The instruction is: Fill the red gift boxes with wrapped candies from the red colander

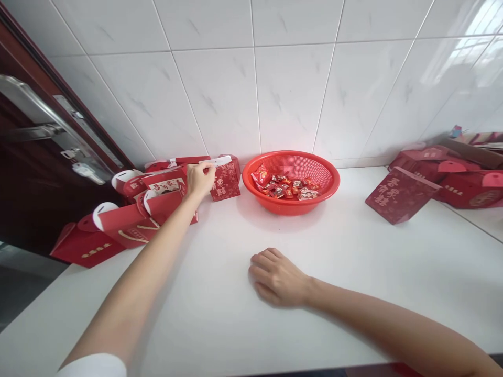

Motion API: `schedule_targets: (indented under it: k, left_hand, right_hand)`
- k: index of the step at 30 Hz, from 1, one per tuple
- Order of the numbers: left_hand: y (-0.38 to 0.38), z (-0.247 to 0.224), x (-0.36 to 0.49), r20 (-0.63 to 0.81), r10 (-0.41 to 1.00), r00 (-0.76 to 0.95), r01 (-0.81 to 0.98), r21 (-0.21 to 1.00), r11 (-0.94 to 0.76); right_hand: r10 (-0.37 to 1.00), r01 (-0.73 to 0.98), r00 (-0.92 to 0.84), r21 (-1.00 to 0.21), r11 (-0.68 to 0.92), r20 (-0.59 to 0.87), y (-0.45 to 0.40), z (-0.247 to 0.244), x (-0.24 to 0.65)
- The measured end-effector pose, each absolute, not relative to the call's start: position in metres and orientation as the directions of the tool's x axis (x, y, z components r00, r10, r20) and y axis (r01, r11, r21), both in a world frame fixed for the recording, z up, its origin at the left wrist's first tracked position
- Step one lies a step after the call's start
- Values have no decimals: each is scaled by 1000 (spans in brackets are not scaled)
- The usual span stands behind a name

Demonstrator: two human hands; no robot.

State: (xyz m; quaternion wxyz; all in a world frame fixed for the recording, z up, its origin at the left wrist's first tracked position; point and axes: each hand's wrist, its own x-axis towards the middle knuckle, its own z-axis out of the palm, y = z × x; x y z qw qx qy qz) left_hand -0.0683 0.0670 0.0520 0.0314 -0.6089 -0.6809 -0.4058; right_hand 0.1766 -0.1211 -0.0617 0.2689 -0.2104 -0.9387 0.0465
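Note:
My left hand reaches to the back left, thumb and fingers pinched at the pale top edge of a red gift box with gold lettering. That box stands on the white table, left of a basket. Closer to me, my right hand rests on the tabletop with its fingers curled in and nothing seen in them. Between and beyond my hands sits a red plastic basket, holding small wrapped candies in red and dark wrappers.
Several red gift boxes with white or rope handles crowd the left edge, beside a dark door with a metal handle. At right stands another lettered red box, before more red boxes. A tiled wall closes off the back.

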Motion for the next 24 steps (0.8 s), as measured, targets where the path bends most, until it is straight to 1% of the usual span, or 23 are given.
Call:
schedule_targets:
  k: [3,7,12,17,21,24]
  left_hand:
    - [62,53,-66,530,797,-290,832,551,-63]
    - [50,56,-63,512,802,-307,806,588,-66]
    - [31,60,-55,422,839,-344,685,723,-84]
    - [17,60,-55,478,809,-342,580,785,-218]
    - [-3,63,-57,502,801,-326,447,828,-338]
    - [-25,65,-50,444,848,-289,329,878,-348]
  right_hand:
    - [427,384,-789,-187,904,441,-121,-62,176]
    - [425,395,-801,-161,904,423,-121,-62,176]
    - [415,395,-808,-139,908,417,-122,-61,176]
    - [415,404,-805,-122,907,425,-123,-60,177]
    - [423,390,-779,-169,905,463,-124,-60,177]
    - [448,371,-710,-253,894,543,-121,-58,182]
